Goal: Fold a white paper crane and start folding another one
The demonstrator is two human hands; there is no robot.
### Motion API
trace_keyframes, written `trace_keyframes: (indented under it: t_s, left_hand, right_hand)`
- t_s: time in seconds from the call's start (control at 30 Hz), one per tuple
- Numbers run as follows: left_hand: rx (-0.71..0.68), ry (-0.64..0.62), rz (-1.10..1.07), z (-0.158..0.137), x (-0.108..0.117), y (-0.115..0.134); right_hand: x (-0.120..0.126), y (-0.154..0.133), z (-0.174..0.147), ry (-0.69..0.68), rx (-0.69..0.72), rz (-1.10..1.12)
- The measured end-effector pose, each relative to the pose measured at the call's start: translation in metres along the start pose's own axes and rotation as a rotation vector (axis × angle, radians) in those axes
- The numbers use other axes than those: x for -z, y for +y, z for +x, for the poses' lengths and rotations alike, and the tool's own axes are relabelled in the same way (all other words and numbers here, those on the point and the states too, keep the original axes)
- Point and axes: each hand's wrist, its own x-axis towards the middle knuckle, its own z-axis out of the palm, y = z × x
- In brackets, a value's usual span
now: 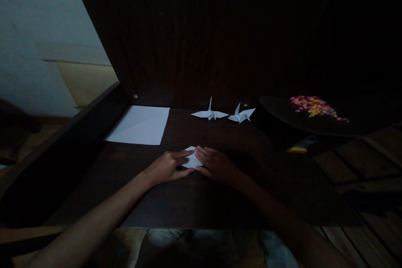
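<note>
A small folded piece of white paper lies on the dark wooden desk, between my two hands. From the left, my left hand rests on it with fingers stretched out and thumb apart along the near edge. My right hand lies over the paper's right part, its fingers extended flat and hiding that side. Both hands press on the paper rather than wrap around it. Beyond them stand two white folded-paper cranes, one with wings spread and another turned sideways.
Sheets of white paper lie at the back left, beside a raised side board. A tall dark panel closes off the back. On a dark raised surface at the right is a cluster of small colourful pieces.
</note>
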Motion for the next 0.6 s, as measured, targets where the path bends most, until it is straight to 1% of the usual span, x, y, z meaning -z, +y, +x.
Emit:
trace_keyframes:
  t_s: [0.13, 0.27, 0.37, 0.47, 0.6]
  left_hand:
    - [-0.001, 0.038, -0.019, 0.0002, -0.001, 0.0018]
    - [-0.008, 0.051, -0.047, 0.0013, 0.0009, 0.0028]
    - [-0.041, 0.024, -0.056, 0.0018, 0.0036, 0.0032]
    - [-0.066, -0.012, -0.007, 0.0009, 0.0045, 0.0035]
    - [-0.06, -0.04, 0.048, -0.001, 0.0039, 0.0041]
  right_hand:
    - [-0.0014, 0.0018, -0.0009, -0.006, -0.01, 0.009]
    - [-0.003, 0.0046, -0.0021, 0.003, -0.007, 0.033]
    - [-0.0026, 0.0064, -0.0032, -0.008, -0.008, 0.065]
    - [-0.0011, 0.008, -0.0048, -0.021, 0.01, 0.079]
    - [0.0007, 0.0095, -0.0069, -0.028, 0.024, 0.112]
